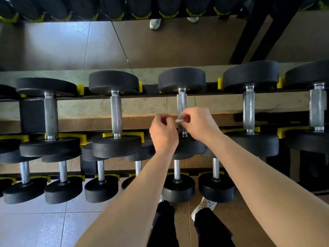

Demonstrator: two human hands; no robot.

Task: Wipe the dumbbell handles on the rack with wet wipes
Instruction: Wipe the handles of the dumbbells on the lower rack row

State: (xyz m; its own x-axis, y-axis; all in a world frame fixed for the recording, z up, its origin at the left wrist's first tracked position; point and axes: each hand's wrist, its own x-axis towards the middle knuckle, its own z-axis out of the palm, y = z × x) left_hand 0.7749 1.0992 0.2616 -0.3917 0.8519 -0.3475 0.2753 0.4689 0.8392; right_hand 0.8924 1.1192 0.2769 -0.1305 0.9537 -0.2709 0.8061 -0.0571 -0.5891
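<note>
Matte black dumbbell heads [116,146] all along, with silver handles [116,111] showing a fine cross-hatched knurl. Bright yellow cradles [80,89] stand out on the black rack [32,115]. The wipe [179,120] is whitish (hard to tell more). Pale grey floor tiles [35,225], black trousers [163,225], grey-white shoes [203,207] with an orange touch.

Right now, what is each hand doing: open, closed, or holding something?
Left hand: fingers curled; whether it holds anything cannot be told.
Right hand: pinches a small white wipe over the knurled steel dumbbell handle.
</note>
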